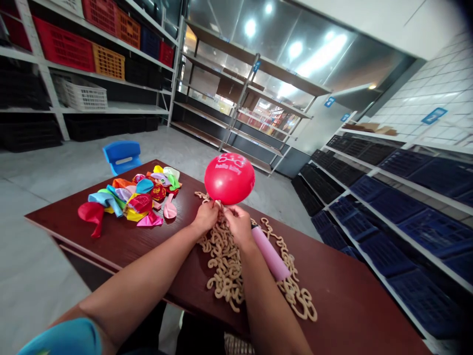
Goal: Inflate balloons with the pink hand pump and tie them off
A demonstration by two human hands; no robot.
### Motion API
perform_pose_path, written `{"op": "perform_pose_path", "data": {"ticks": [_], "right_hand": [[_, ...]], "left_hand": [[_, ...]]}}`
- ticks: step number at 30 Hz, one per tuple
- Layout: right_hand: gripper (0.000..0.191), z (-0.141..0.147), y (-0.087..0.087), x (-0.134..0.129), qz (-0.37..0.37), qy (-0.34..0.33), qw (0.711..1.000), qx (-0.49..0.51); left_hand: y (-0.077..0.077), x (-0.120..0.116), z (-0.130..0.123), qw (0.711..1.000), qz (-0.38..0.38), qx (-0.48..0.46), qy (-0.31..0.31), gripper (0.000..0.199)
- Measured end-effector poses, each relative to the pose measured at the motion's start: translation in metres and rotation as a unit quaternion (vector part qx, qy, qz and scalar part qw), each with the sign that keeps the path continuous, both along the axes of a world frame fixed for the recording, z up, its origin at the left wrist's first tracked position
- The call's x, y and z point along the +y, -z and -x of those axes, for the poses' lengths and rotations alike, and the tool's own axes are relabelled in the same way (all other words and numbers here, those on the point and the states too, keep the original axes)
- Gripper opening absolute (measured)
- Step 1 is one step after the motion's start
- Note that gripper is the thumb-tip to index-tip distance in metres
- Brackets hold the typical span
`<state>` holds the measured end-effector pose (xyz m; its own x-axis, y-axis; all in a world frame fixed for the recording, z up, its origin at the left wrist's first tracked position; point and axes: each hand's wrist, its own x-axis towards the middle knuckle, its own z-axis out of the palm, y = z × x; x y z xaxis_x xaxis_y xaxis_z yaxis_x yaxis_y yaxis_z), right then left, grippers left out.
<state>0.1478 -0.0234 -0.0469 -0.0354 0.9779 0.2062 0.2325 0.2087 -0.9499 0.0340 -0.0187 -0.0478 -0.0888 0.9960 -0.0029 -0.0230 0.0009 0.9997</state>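
An inflated red balloon (227, 185) with white print stands above the table, its neck end down between my hands. My left hand (207, 215) is closed in a pinch at the balloon's neck. My right hand (238, 222) meets it from the other side, fingers pinched at the same neck. The neck itself is mostly hidden by the fingers. Below them lies a heap of beige curly rope-like pieces (225, 266). Just right of my right forearm a pink cylinder (271, 256) with a dark end rests among these pieces.
Uninflated balloons (140, 202) of many colours lie piled on the left of the dark red table (340, 291). Behind it stands a blue chair (122, 155). Shelves with crates (64, 47) line the left; shelves with dark blue crates (399, 197) line the right.
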Motion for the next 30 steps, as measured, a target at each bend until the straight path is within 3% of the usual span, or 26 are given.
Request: {"op": "perform_pose_path", "data": {"ticks": [3, 8, 13, 16, 19, 23, 26, 30], "right_hand": [[0.023, -0.002, -0.007, -0.005, -0.036, -0.032, 0.997, -0.063], [0.016, -0.008, -0.022, -0.011, -0.161, -0.077, 0.970, -0.167], [0.016, -0.010, -0.028, -0.012, -0.208, -0.078, 0.962, -0.160], [0.014, -0.008, -0.023, -0.009, -0.165, -0.052, 0.980, -0.103], [0.021, -0.006, -0.018, -0.008, -0.054, -0.031, 0.998, -0.027], [0.025, -0.007, -0.018, -0.010, 0.060, -0.064, 0.996, 0.004], [0.025, -0.008, -0.018, -0.009, 0.064, -0.076, 0.995, -0.003], [0.025, -0.007, -0.010, -0.005, 0.000, -0.049, 0.998, -0.040]], "left_hand": [[0.003, 0.002, 0.003, 0.987, -0.057, 0.141, -0.053, 0.028], [0.003, 0.004, 0.006, 0.973, -0.071, 0.199, -0.092, 0.034], [0.006, 0.002, 0.002, 0.954, -0.100, 0.274, -0.075, 0.031], [0.009, 0.000, -0.001, 0.949, -0.108, 0.291, -0.051, 0.027], [0.010, -0.003, -0.004, 0.949, -0.122, 0.286, -0.045, 0.024], [0.006, -0.009, -0.004, 0.958, -0.137, 0.250, -0.044, 0.016], [0.004, -0.012, -0.004, 0.960, -0.137, 0.240, -0.040, 0.015], [0.004, -0.011, -0.004, 0.955, -0.154, 0.250, -0.027, 0.017]]}}
